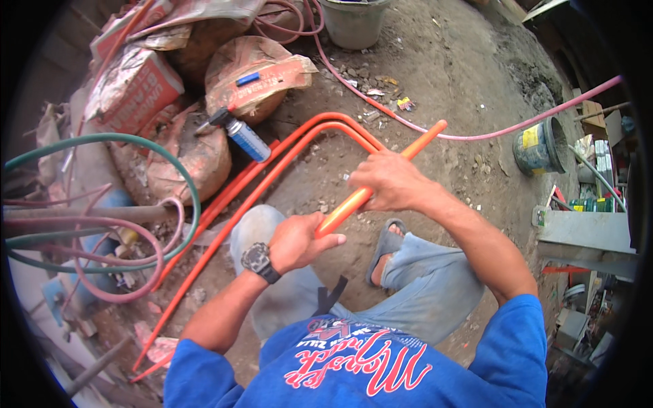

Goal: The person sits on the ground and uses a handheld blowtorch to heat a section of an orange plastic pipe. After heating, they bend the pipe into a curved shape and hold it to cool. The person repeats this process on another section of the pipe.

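Note:
I hold a short orange plastic pipe (422,143) slanting up to the right over my raised knee. My left hand (298,241), a dark watch on its wrist, grips the pipe's lower end. My right hand (389,180) is closed around its middle. Two longer bent orange pipes (272,173) lie on the dirt ground just beyond my hands, curving from lower left up to the centre. A blue gas torch canister (246,138) leans against the sacks past them.
Several cement sacks (204,81) are piled at the upper left. Green and pink hoses (102,224) coil at the left. A pink hose (476,136) crosses the ground. A grey bucket (354,24) stands at the top, a dirty paint pail (541,146) at the right, clutter beyond.

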Tool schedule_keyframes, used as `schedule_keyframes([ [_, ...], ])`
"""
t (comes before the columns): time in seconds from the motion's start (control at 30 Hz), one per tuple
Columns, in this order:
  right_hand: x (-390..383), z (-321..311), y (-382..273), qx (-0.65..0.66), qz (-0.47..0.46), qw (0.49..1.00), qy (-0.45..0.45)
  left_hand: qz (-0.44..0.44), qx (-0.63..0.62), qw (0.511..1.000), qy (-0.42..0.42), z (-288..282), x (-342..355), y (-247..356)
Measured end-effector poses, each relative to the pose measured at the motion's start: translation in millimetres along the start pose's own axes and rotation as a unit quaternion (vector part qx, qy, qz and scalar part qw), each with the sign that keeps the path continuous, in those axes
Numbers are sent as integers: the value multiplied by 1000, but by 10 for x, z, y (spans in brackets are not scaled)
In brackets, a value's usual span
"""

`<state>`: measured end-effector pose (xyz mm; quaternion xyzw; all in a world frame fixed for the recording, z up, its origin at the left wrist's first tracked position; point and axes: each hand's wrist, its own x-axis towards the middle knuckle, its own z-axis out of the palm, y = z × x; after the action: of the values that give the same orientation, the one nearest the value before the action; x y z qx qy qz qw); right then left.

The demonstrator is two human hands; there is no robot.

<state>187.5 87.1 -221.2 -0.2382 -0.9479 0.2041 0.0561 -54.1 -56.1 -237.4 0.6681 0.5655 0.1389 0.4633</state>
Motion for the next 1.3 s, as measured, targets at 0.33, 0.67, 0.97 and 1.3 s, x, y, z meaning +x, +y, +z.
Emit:
schedule_keyframes([
  [0.33, -637, -266, 602, 171, 238, 954, -57, -87, -312, 922, -214, -200, 339, -484],
  [0.67, -700, -82, 596, 140, 290, 939, -122, -103, -265, 956, -67, 169, 817, -35],
  [0.97, -680, 17, 597, 261, 271, 917, -134, -27, -144, 989, -9, 330, 893, -16],
  [1.3, -923, 247, 599, 388, 309, 860, -123, -35, -147, 988, -12, 442, 960, -43],
])
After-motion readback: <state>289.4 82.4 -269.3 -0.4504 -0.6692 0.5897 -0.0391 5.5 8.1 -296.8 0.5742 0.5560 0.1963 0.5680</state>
